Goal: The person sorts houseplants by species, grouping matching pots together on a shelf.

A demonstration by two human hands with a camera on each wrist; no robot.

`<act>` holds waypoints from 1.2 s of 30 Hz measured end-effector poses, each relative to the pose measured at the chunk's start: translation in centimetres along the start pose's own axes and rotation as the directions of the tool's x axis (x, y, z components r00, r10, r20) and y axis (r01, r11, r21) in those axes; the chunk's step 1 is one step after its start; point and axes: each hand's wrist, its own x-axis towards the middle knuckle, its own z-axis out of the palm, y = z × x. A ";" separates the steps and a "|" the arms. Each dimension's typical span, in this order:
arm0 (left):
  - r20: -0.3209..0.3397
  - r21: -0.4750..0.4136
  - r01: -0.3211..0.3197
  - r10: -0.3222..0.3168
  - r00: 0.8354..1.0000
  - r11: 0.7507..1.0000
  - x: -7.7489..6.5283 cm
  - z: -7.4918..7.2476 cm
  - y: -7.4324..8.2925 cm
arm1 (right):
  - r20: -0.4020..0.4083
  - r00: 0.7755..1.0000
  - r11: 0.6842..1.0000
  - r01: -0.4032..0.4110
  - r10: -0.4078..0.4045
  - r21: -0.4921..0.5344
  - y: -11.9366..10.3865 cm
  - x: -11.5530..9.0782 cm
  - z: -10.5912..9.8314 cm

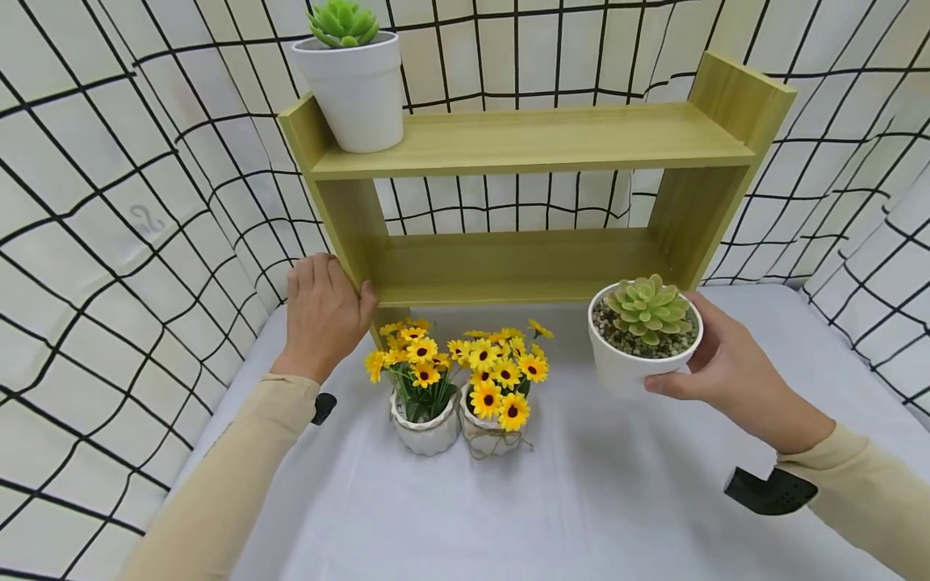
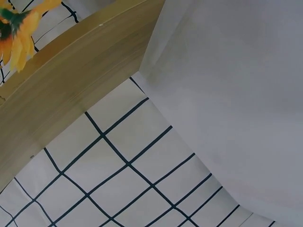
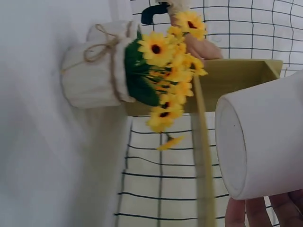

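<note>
My right hand [image 1: 734, 371] grips a white pot [image 1: 625, 367] from its right side, thumb at the front. A pale green succulent [image 1: 649, 309] sits in gravel inside the pot, which is held above the white cloth in front of the shelf's right end. In the right wrist view the pot's underside [image 3: 232, 149] shows, with fingers [image 3: 255, 213] below it. My left hand [image 1: 327, 315] holds the left side panel of the wooden shelf [image 1: 523, 262], thumb by its front edge; its fingertips are hidden. The left wrist view shows the wooden panel [image 2: 71, 80] but no hand.
Two pots of yellow flowers, the left pot [image 1: 427, 432] and the right pot [image 1: 483, 436], stand side by side on the white cloth [image 1: 450, 516]. Another potted succulent [image 1: 356, 93] stands on the upper board's left end. Black wire grid [image 1: 145, 266] surrounds the back and sides.
</note>
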 end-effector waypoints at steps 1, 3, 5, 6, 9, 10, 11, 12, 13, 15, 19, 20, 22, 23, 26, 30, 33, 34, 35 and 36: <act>0.001 0.005 -0.002 0.002 1.000 1.000 0.0 0.0 0.0 | -0.004 1.000 1.000 0.004 -0.004 -0.006 -0.4 0.1 -0.4; -0.004 0.004 -0.005 0.005 1.000 1.000 0.0 0.0 0.0 | -0.015 1.000 1.000 0.015 -0.016 -0.021 -1.3 0.4 -1.2; -0.005 0.004 -0.008 0.008 1.000 1.000 0.0 0.1 -0.1 | -0.027 0.999 0.999 0.015 -0.016 -0.042 -2.2 0.8 -1.9; -0.004 0.003 -0.008 0.008 1.000 1.000 0.0 0.1 -0.1 | -0.038 0.999 0.998 0.015 -0.018 -0.060 -2.6 0.9 -2.2; -0.009 -0.008 -0.009 0.009 1.000 1.000 -0.2 0.1 -0.1 | -0.069 0.998 0.995 0.003 -0.010 -0.095 -3.9 1.5 -3.2; -0.007 -0.008 -0.011 0.011 1.000 1.000 -0.2 0.1 0.0 | -0.081 0.997 0.995 0.001 -0.009 -0.097 -4.4 1.7 -3.5; -0.013 -0.010 -0.012 0.012 1.000 1.000 -0.2 0.1 0.0 | -0.090 0.996 0.997 0.007 -0.014 -0.075 -4.8 1.9 -3.8; -0.014 -0.010 -0.014 0.014 1.000 1.000 -0.2 0.0 0.0 | -0.098 0.995 0.999 0.018 -0.022 -0.040 -5.1 2.2 -4.1; -0.017 -0.010 -0.016 0.016 1.000 1.000 -0.1 0.0 0.0 | -0.099 0.994 0.999 0.040 -0.037 0.031 -5.5 2.4 -4.4; -0.009 -0.002 -0.016 0.016 1.000 1.000 -0.1 0.0 0.0 | -0.099 0.992 0.980 0.093 -0.076 0.179 -6.1 2.9 -5.1; 0.013 0.008 -0.009 0.008 1.000 1.000 -0.1 -0.1 -0.1 | -0.103 0.980 0.893 0.198 -0.171 0.405 -7.5 3.9 -6.1; 0.019 0.011 -0.006 0.006 1.000 1.000 -0.2 -0.1 -0.1 | -0.109 0.977 0.883 0.214 -0.186 0.417 -7.9 4.1 -6.3; 0.020 0.014 -0.004 0.004 1.000 1.000 -0.2 -0.2 -0.2 | -0.129 0.971 0.874 0.239 -0.203 0.423 -8.7 4.7 -6.6; 0.015 0.011 -0.003 0.003 1.000 1.000 -0.2 -0.1 -0.2 | -0.140 0.969 0.875 0.246 -0.206 0.416 -9.1 4.9 -6.7; 0.006 0.006 0.002 -0.002 1.000 1.000 -0.2 -0.2 -0.3 | -0.177 0.966 0.878 0.244 -0.186 0.411 -10.1 5.9 -7.1; 0.015 -0.009 0.009 -0.008 1.000 1.000 -0.2 -0.1 -0.2 | -0.227 0.965 0.919 0.205 -0.132 0.338 -11.1 7.0 -7.5; 0.012 -0.024 0.008 -0.008 1.000 1.000 -0.3 0.1 -0.1 | -0.248 0.961 0.926 0.201 -0.123 0.320 -11.9 7.9 -7.8; 0.015 -0.023 0.007 -0.006 1.000 1.000 -0.2 0.1 -0.1 | -0.249 0.960 0.916 0.213 -0.130 0.339 -12.2 8.2 -7.9; 0.014 -0.021 0.007 -0.006 1.000 1.000 -0.2 0.2 0.0 | -0.248 0.959 0.901 0.227 -0.139 0.370 -12.4 8.5 -8.0; 0.010 -0.020 0.003 -0.003 1.000 1.000 -0.2 0.2 0.0 | -0.253 0.957 0.897 0.232 -0.141 0.375 -12.6 8.8 -8.1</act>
